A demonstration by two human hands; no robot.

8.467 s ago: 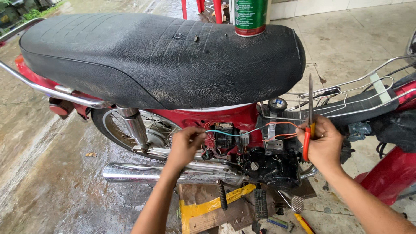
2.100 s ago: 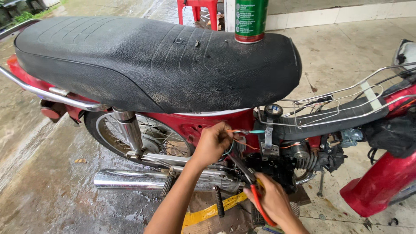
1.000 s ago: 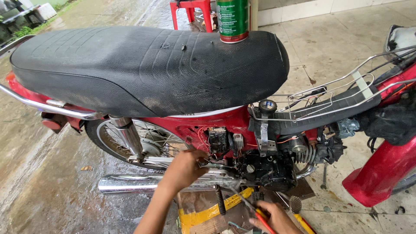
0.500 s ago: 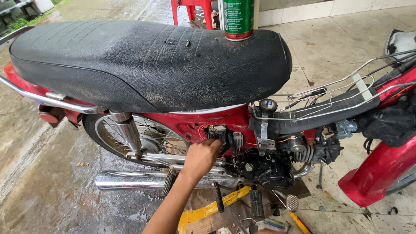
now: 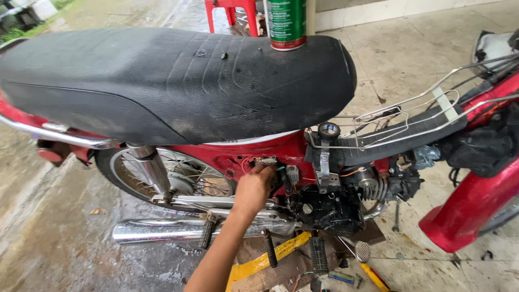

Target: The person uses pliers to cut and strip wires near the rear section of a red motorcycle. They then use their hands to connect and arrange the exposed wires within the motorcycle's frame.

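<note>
One red motorcycle fills the frame, and most of it is covered by a long black seat, whose vinyl is seen to be wrinkled, scuffed and dusty, with a rounded end toward the engine. Beneath the seat a spoked rear wheel is shown behind a chromed shock tube, and a polished, cylindrical exhaust pipe is laid low along the wet concrete floor. A bent wire rack of bright steel is fixed ahead of the seat over a black ribbed panel. The black, greasy engine block is exposed below it, with loose coloured wires at its top. A flat yellow bar is laid on a piece of brown board under the engine. A green spray can, round and glossy, is stood upright on the seat top near its front end; a pale block of print is carried on its label and a red band at its base. The left hand is reached up into the opening in the red body just below the seat; its fingers are curled at a small connector there, but whether anything is pinched cannot be told. The right hand is kept out of view.
</note>
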